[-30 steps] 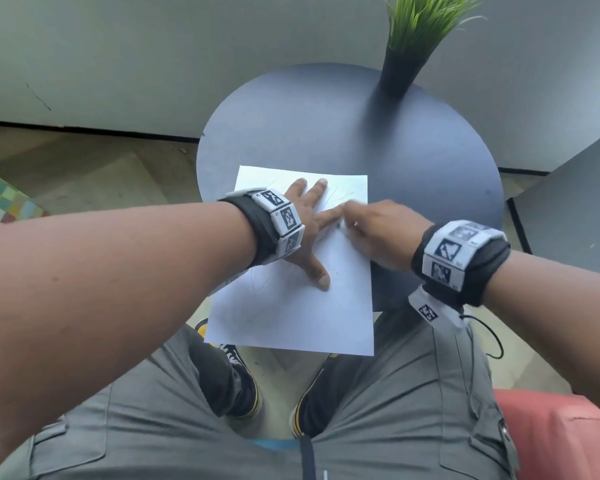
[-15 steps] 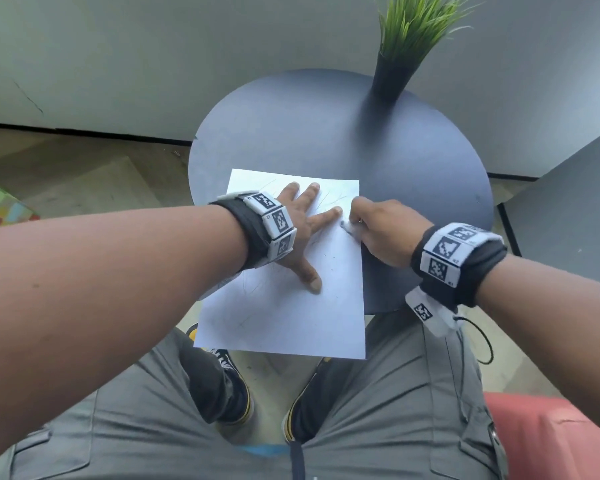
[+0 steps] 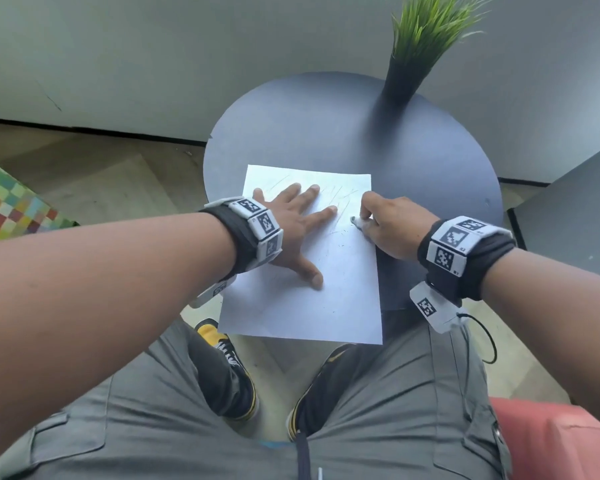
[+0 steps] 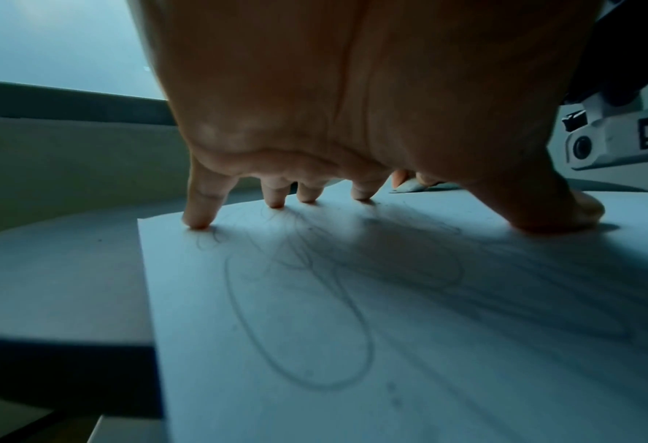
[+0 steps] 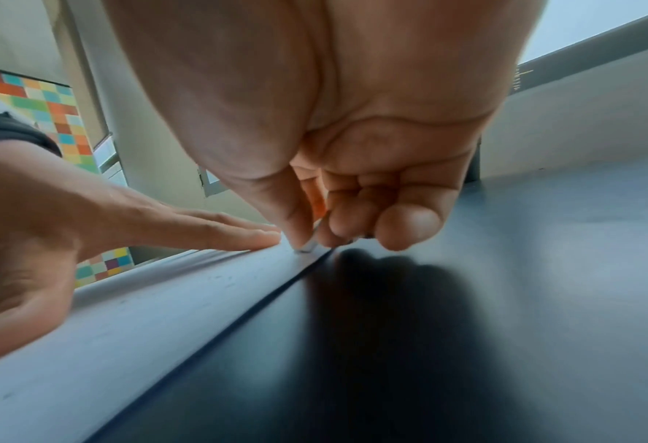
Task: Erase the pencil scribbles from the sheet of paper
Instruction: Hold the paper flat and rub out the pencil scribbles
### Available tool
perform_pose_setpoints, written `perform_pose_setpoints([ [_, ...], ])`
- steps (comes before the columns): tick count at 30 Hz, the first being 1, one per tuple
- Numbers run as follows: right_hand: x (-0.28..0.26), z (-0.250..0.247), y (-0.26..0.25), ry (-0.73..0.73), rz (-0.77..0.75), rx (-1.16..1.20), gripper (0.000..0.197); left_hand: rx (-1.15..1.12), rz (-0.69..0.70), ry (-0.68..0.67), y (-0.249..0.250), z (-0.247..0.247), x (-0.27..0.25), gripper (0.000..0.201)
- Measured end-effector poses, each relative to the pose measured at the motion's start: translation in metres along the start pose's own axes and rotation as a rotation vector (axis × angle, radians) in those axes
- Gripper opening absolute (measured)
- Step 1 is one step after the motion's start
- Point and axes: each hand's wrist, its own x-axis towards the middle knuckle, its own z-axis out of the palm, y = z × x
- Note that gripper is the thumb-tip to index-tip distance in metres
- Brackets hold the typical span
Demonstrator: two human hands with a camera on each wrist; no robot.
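I keep my left hand (image 3: 293, 223) splayed flat on the sheet (image 3: 326, 306) while my right hand (image 3: 383, 225) pinches what looks like an eraser (image 3: 356, 221), rubbing short, light strokes near the edge.

White sheet of paper (image 3: 302, 306) lay on the near part of the round dark worktop (image 3: 326, 133), its near edge overhanging. Left hand (image 3: 291, 223) rested on the sheet's far half; right hand (image 3: 385, 226) at its right edge. Potted grass plant (image 3: 404, 74) stood at the worktop's far right.

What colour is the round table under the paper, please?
The table is dark grey-blue, shown best in the head view.
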Motion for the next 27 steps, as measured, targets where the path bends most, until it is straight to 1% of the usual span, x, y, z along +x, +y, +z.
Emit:
perform_pose_setpoints([
  [2,-0.007,0.006,-0.017,-0.005,-0.082,-0.054,0.024,-0.005,-0.003,-0.022,0.001,0.000,-0.001,0.135],
  [5,-0.022,0.020,-0.046,-0.128,-0.315,-0.078,0.027,-0.009,0.003,-0.023,0.001,-0.001,0.001,0.137],
  [6,-0.020,0.019,-0.047,-0.140,-0.326,-0.062,0.030,-0.010,0.004,-0.022,0.001,-0.002,0.001,0.136],
  [7,-0.011,0.015,-0.044,-0.108,-0.281,-0.051,0.033,-0.011,0.005,-0.021,0.001,-0.001,0.001,0.136],
  [8,-0.001,0.009,-0.037,-0.057,-0.185,-0.042,0.035,-0.010,0.004,-0.017,0.001,-0.001,0.001,0.135],
  [9,0.007,0.003,-0.030,-0.005,-0.101,-0.037,0.033,-0.003,0.001,-0.013,0.001,0.000,0.001,0.135],
  [10,0.011,0.001,-0.028,0.019,-0.051,-0.043,0.027,0.004,-0.003,-0.011,0.001,0.000,0.000,0.135],
  [11,0.008,0.002,-0.030,0.018,-0.063,-0.064,0.022,0.004,-0.004,-0.010,0.001,0.000,0.001,0.136],
  [12,0.004,0.006,-0.036,-0.015,-0.119,-0.081,0.019,-0.003,0.000,-0.010,0.001,0.000,0.002,0.136],
  [14,-0.014,0.017,-0.051,-0.144,-0.295,-0.089,0.019,-0.018,0.005,-0.017,0.000,0.001,0.002,0.137],
  [15,-0.019,0.019,-0.053,-0.183,-0.344,-0.086,0.020,-0.018,0.004,-0.020,0.000,0.001,0.003,0.137],
  [16,-0.015,0.015,-0.049,-0.171,-0.322,-0.092,0.024,-0.014,0.001,-0.021,0.000,0.001,0.003,0.138],
  [17,-0.005,0.008,-0.042,-0.117,-0.234,-0.096,0.028,-0.010,-0.003,-0.017,0.000,0.001,0.003,0.138],
  [18,0.004,0.001,-0.033,-0.054,-0.125,-0.085,0.029,-0.002,-0.006,-0.011,0.000,0.002,0.004,0.138],
  [19,0.010,-0.004,-0.028,-0.006,-0.049,-0.078,0.027,0.005,-0.008,-0.004,0.000,0.002,0.004,0.138],
  [20,0.010,-0.003,-0.027,0.011,-0.035,-0.090,0.023,0.006,-0.007,-0.002,0.000,0.003,0.004,0.138],
  [21,0.005,0.001,-0.033,-0.011,-0.081,-0.109,0.019,0.002,-0.005,-0.006,0.000,0.003,0.004,0.138],
  [23,-0.012,0.014,-0.050,-0.147,-0.256,-0.114,0.018,-0.010,-0.004,-0.029,-0.001,0.002,0.004,0.139],
  [24,-0.020,0.018,-0.053,-0.206,-0.320,-0.094,0.018,-0.009,-0.006,-0.035,-0.001,0.001,0.004,0.139],
  [25,-0.019,0.016,-0.052,-0.208,-0.322,-0.084,0.019,-0.006,-0.007,-0.033,0.000,0.001,0.004,0.139],
  [26,-0.011,0.011,-0.046,-0.147,-0.262,-0.078,0.022,-0.003,-0.007,-0.025,0.001,0.001,0.005,0.138],
  [27,0.001,0.005,-0.038,-0.068,-0.155,-0.066,0.024,0.003,-0.009,-0.014,0.001,0.002,0.005,0.137],
])
